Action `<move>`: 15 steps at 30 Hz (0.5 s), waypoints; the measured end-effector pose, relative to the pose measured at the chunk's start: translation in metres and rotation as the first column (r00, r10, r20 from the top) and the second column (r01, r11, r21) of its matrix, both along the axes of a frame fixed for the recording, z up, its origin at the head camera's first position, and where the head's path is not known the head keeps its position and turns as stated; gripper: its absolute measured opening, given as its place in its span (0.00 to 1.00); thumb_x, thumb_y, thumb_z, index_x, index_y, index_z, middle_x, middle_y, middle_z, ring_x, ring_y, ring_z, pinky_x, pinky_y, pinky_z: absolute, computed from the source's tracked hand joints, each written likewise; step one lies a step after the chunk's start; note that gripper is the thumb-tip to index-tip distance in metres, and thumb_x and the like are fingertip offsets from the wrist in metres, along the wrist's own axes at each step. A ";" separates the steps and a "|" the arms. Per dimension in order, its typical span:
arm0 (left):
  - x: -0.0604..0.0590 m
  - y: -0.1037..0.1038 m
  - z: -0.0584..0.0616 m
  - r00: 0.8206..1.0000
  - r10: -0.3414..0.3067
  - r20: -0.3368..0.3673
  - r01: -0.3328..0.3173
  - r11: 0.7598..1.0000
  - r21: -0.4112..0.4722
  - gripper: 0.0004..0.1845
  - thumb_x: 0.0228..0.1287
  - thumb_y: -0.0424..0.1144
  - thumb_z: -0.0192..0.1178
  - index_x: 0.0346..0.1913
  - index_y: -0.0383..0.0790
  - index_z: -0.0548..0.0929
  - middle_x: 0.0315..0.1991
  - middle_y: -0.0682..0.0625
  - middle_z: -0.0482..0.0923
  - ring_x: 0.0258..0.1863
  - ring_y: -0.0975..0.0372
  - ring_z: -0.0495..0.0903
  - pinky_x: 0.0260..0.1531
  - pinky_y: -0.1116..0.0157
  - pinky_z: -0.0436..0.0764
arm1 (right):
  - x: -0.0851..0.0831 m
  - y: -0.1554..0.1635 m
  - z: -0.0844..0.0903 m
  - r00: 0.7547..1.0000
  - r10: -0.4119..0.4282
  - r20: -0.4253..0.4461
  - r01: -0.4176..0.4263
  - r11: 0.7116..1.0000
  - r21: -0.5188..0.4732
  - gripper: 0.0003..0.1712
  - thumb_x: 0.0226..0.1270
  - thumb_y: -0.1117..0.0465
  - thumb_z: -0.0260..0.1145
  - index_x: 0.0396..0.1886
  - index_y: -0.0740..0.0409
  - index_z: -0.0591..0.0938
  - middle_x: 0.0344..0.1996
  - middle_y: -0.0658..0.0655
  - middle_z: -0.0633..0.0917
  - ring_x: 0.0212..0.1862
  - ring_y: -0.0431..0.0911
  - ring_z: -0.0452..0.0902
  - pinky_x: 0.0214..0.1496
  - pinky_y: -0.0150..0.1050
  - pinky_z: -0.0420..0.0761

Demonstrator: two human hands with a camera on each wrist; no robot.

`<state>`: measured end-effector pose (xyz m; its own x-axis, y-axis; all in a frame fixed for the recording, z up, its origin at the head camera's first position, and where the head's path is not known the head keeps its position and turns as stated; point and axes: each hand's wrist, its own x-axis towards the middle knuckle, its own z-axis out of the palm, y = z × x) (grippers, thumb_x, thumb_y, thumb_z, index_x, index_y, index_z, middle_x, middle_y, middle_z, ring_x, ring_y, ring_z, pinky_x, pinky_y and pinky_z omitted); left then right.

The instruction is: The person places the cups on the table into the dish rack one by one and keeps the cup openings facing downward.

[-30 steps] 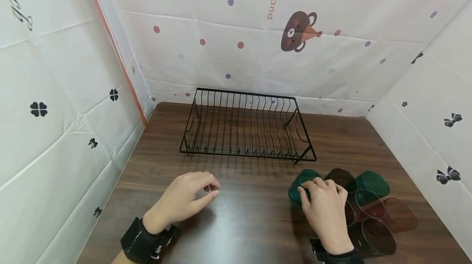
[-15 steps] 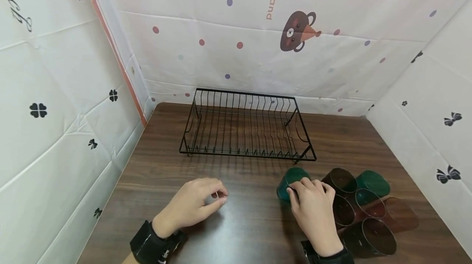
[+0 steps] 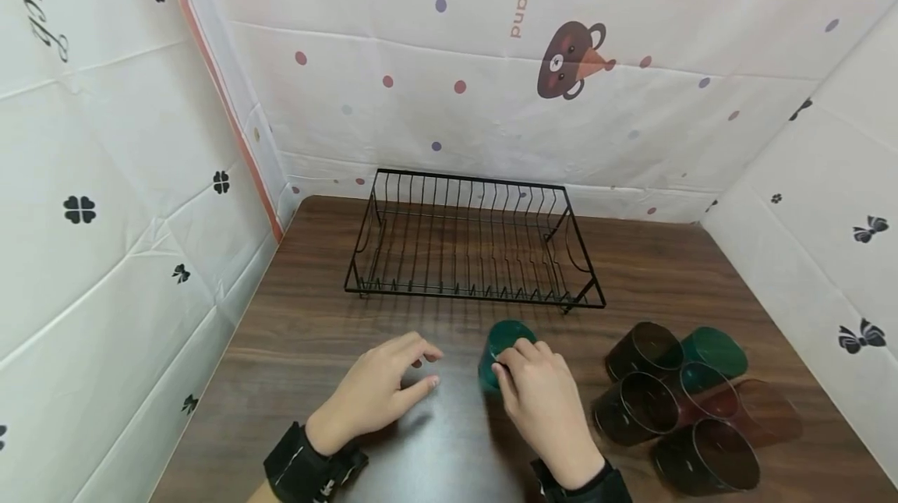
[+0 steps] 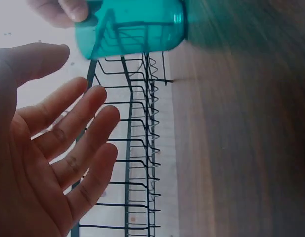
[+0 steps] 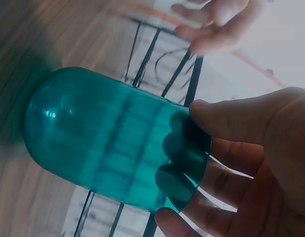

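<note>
1. Head view, low in the frame: the right hand (image 3: 550,402) grips the teal cup (image 3: 500,341) near its rim, just right of the lower middle. The hold sits at the smooth upper end, so the cup could swing or slip if the fingertips ease off.
2. At lower left of centre, the left hand (image 3: 375,390) grasps nothing, its fingers slack and parted from the thumb. It is near the cup but apart from it; a careless inward push could knock the cup.
3. At lower right, three brown glasses (image 3: 680,460), a green glass (image 3: 715,355) and a reddish glass (image 3: 772,413) stand crowded. A sideways drift of the right wristband (image 3: 585,485) could topple the nearest.
4. Farther up, mid-frame, is the wire rack (image 3: 477,299); its front rail could catch the cup's base if it were carried there too low.
5. The right wrist view shows the thumb at the rim and fingertips darkened through the teal wall, which the head view hides. Whether they are inside or behind the cup, I cannot tell.
6. The left wrist view shows the left palm and, at upper middle, the cup's base beside the tabletop (image 4: 231,148); contact is unclear. Only the head view shows the glasses at right.
</note>
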<state>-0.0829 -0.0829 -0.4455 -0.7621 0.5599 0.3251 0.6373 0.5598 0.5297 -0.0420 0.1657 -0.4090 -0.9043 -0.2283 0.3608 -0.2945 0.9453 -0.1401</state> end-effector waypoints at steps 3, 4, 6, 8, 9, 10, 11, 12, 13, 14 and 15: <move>-0.002 -0.001 -0.002 0.999 0.034 0.024 -0.034 0.999 -0.009 0.16 0.70 0.49 0.65 0.58 0.52 0.82 0.49 0.60 0.82 0.44 0.68 0.82 0.39 0.67 0.82 | -0.001 -0.014 -0.001 0.999 0.035 0.005 -0.035 0.999 0.007 0.03 0.64 0.56 0.75 0.34 0.48 0.89 0.30 0.46 0.83 0.34 0.42 0.75 0.37 0.39 0.76; -0.002 -0.001 -0.003 0.998 0.045 0.032 -0.045 0.999 -0.014 0.17 0.70 0.49 0.65 0.58 0.52 0.81 0.49 0.60 0.81 0.44 0.68 0.82 0.39 0.67 0.82 | -0.002 -0.017 -0.002 0.999 0.049 0.004 -0.049 0.999 0.007 0.03 0.65 0.56 0.75 0.34 0.48 0.89 0.30 0.45 0.82 0.34 0.42 0.75 0.37 0.39 0.75; -0.003 -0.001 -0.006 0.997 0.063 0.047 -0.062 0.998 -0.021 0.18 0.70 0.49 0.65 0.59 0.52 0.81 0.50 0.60 0.81 0.44 0.67 0.82 0.39 0.67 0.82 | -0.003 -0.024 -0.002 0.997 0.076 -0.003 -0.076 0.997 0.003 0.03 0.64 0.55 0.75 0.33 0.46 0.88 0.29 0.44 0.81 0.33 0.41 0.74 0.36 0.37 0.74; -0.004 -0.001 -0.008 0.995 0.073 0.061 -0.072 0.997 -0.021 0.19 0.70 0.49 0.65 0.61 0.50 0.80 0.51 0.58 0.81 0.44 0.67 0.82 0.39 0.67 0.82 | -0.004 -0.030 -0.003 0.995 0.100 -0.008 -0.100 0.995 -0.002 0.03 0.64 0.55 0.75 0.33 0.46 0.88 0.29 0.43 0.81 0.33 0.40 0.73 0.36 0.35 0.72; -0.005 -0.001 -0.009 0.995 0.074 0.067 -0.073 0.997 -0.021 0.20 0.70 0.49 0.65 0.61 0.50 0.80 0.51 0.57 0.81 0.44 0.67 0.82 0.39 0.67 0.82 | -0.005 -0.032 -0.003 0.994 0.110 -0.010 -0.110 0.994 -0.002 0.03 0.64 0.55 0.75 0.33 0.46 0.88 0.29 0.43 0.81 0.33 0.40 0.73 0.36 0.35 0.72; -0.006 -0.001 -0.009 0.995 0.075 0.073 -0.073 0.997 -0.021 0.21 0.70 0.50 0.66 0.62 0.49 0.79 0.51 0.57 0.81 0.44 0.67 0.82 0.39 0.67 0.82 | -0.005 -0.034 -0.003 0.993 0.116 -0.011 -0.116 0.993 -0.001 0.03 0.64 0.55 0.75 0.33 0.46 0.88 0.29 0.42 0.81 0.32 0.39 0.72 0.36 0.34 0.71; -0.006 -0.001 -0.010 0.994 0.074 0.079 -0.072 0.997 -0.020 0.22 0.69 0.50 0.66 0.63 0.49 0.79 0.52 0.56 0.81 0.44 0.67 0.81 0.39 0.67 0.82 | -0.005 -0.036 -0.003 0.993 0.120 -0.008 -0.120 0.993 0.000 0.03 0.64 0.55 0.75 0.33 0.46 0.88 0.29 0.42 0.80 0.32 0.39 0.72 0.36 0.34 0.70; -0.006 -0.001 -0.011 0.994 0.074 0.083 -0.072 0.997 -0.020 0.23 0.69 0.50 0.66 0.64 0.49 0.79 0.52 0.56 0.81 0.44 0.67 0.81 0.39 0.67 0.82 | -0.005 -0.037 -0.004 0.992 0.123 -0.005 -0.123 0.992 0.001 0.03 0.64 0.55 0.75 0.32 0.45 0.88 0.29 0.42 0.80 0.32 0.39 0.71 0.35 0.34 0.70; -0.007 -0.002 -0.011 0.994 0.072 0.088 -0.071 0.997 -0.021 0.24 0.69 0.50 0.66 0.64 0.49 0.78 0.52 0.55 0.81 0.44 0.67 0.80 0.39 0.67 0.82 | -0.005 -0.039 -0.003 0.992 0.126 -0.002 -0.126 0.992 0.002 0.03 0.64 0.55 0.75 0.32 0.45 0.88 0.29 0.42 0.80 0.32 0.39 0.71 0.35 0.34 0.69; -0.007 -0.002 -0.012 0.993 0.073 0.090 -0.071 0.997 -0.024 0.25 0.69 0.50 0.66 0.65 0.49 0.78 0.53 0.56 0.80 0.44 0.68 0.80 0.39 0.68 0.81 | -0.005 -0.040 -0.003 0.992 0.129 0.002 -0.129 0.992 0.003 0.03 0.64 0.55 0.75 0.32 0.45 0.88 0.29 0.42 0.80 0.32 0.39 0.71 0.35 0.34 0.69; -0.007 -0.002 -0.013 0.993 0.074 0.093 -0.072 0.997 -0.030 0.25 0.69 0.51 0.66 0.66 0.50 0.77 0.53 0.56 0.80 0.45 0.68 0.79 0.40 0.68 0.81 | -0.005 -0.041 -0.003 0.991 0.131 0.006 -0.131 0.991 0.003 0.03 0.64 0.55 0.75 0.32 0.45 0.88 0.29 0.42 0.80 0.32 0.39 0.71 0.35 0.34 0.69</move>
